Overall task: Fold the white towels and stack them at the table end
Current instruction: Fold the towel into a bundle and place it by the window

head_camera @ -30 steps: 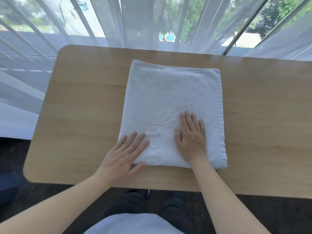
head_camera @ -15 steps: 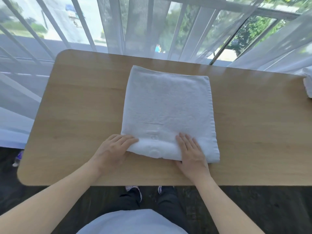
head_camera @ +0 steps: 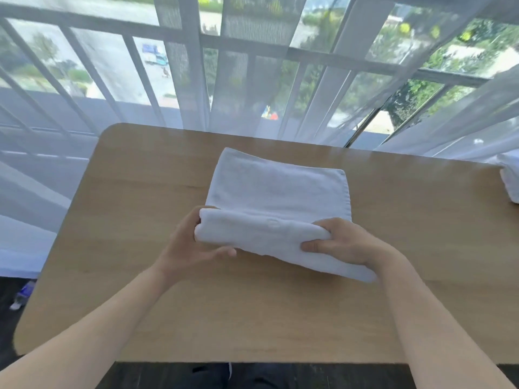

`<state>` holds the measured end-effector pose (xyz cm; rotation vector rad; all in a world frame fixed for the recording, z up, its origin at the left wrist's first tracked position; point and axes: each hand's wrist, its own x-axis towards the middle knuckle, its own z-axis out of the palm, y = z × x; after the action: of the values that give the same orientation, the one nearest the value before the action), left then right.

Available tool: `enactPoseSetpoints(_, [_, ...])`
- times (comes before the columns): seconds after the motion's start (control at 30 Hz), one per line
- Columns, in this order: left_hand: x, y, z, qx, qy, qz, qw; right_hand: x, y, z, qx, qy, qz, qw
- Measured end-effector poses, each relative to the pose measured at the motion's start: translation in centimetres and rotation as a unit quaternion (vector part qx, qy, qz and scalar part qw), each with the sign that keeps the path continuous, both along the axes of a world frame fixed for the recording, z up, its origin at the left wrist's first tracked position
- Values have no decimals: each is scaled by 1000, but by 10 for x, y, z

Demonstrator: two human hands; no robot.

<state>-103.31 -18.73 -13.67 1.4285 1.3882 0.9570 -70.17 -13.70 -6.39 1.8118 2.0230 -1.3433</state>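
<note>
On the middle of the wooden table (head_camera: 134, 276) lies the white towel (head_camera: 278, 189), and both hands are at its near edge! Left hand (head_camera: 188, 242) curls round the left end of that thick edge, thumb underneath, fingers tucked behind; right hand (head_camera: 348, 242) clamps the right end, thumb pressed on the front face. That edge is off the wood, rolled up toward the window, while the far half lies flat. Looks to me like the fold away from the body is on. Doing it well means carrying both ends forward level, so the near edge lands square on the far one; the right side droops lower just now, so I'd want it raised to match. Then a flat press along the crease. Off at the right end, partly out of view, sits another white towel (head_camera: 509, 178), probably the stack awaiting this one.
</note>
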Motion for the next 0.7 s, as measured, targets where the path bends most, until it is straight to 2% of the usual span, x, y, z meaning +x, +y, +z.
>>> enactPoseSetpoints(0.07, [7, 20, 2, -44, -4, 17, 999, 3, 19, 6, -36, 15, -1, 999])
enactPoseSetpoints(0.17, [14, 54, 9, -46, 37, 16, 998, 11, 37, 4, -62, 35, -12, 997])
enactPoseSetpoints(0.27, [22, 82, 11, -61, 65, 36, 995, 34, 43, 3, -42, 70, -48, 996])
enactPoseSetpoints(0.37, [29, 102, 7, -107, 43, 84, 990, 82, 36, -1, -40, 110, -100, 988])
enactPoseSetpoints(0.47, [33, 115, 5, -145, -25, 116, 982, 117, 27, -12, -59, 228, -176, 956])
enactPoseSetpoints(0.53, [35, 124, 6, -171, -57, 141, 974, 119, 28, -24, -21, 287, -231, 930])
enactPoseSetpoints(0.7, [36, 152, 3, -250, -55, 198, 946, 82, 62, -44, 72, 328, -356, 872])
